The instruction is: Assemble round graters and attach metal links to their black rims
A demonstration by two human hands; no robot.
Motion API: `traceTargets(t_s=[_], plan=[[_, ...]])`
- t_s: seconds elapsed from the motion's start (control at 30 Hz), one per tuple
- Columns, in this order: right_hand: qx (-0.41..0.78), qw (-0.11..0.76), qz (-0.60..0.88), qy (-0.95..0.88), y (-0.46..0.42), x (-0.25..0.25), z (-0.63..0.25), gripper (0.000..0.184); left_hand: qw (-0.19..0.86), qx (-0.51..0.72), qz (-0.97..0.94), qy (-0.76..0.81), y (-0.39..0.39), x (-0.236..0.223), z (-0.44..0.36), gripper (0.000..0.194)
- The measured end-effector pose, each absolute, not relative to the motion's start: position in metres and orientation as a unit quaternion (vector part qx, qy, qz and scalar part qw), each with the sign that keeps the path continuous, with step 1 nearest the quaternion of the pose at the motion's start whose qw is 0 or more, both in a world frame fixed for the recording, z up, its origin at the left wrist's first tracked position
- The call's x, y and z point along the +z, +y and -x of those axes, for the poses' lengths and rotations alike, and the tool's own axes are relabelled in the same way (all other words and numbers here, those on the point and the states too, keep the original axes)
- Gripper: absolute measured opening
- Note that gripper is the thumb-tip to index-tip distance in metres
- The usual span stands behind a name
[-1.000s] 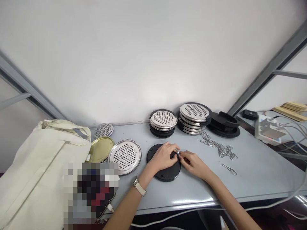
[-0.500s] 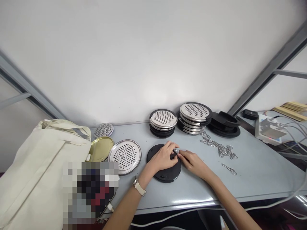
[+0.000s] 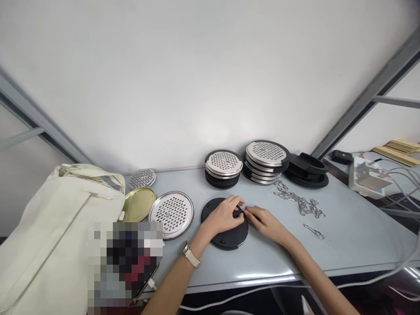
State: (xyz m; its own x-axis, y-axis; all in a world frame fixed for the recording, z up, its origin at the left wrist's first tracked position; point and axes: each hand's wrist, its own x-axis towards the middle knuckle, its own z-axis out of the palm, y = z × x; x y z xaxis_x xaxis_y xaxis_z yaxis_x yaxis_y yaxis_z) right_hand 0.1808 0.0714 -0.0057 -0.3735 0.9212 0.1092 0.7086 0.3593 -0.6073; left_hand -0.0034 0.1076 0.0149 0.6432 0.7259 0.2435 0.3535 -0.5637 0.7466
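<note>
A round black plastic disc (image 3: 231, 238) lies on the grey table in front of me, small slots near its edge. My left hand (image 3: 225, 215) rests across it, with thumb and fingers curled around its right edge. At that same edge my right hand (image 3: 264, 222) pinches a small metal clip (image 3: 242, 208), mostly hidden by the fingertips. The clip touches or nearly touches the disc; whether it passes through a slot I cannot tell. A loose wire clip (image 3: 314, 231) lies to the right of my right hand, and a heap of similar clips (image 3: 305, 204) sits behind it.
Perforated metal grater discs in black rims form a small stack (image 3: 224, 164) and a taller stack (image 3: 267, 157) by the wall. Black rings (image 3: 306, 168) stand beside them. Leftward are a grater plate (image 3: 172, 214), a gold lid (image 3: 139, 204) and a cream bag (image 3: 49, 236). A white cable (image 3: 262, 287) crosses the front.
The metal clip has shifted slightly and turned between my fingertips at the disc's edge. Both hands stay in nearly the same place.
</note>
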Motion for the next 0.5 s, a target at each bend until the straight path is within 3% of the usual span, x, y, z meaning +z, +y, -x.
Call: traceTargets(t_s=[0.5], plan=[[0.241, 0.218, 0.512, -0.795, 0.0718, -0.0052, -0.181, 0.036, 0.358, 0.291, -0.837, 0.294, 0.1121, 0.0115, 0.0026, 0.038]])
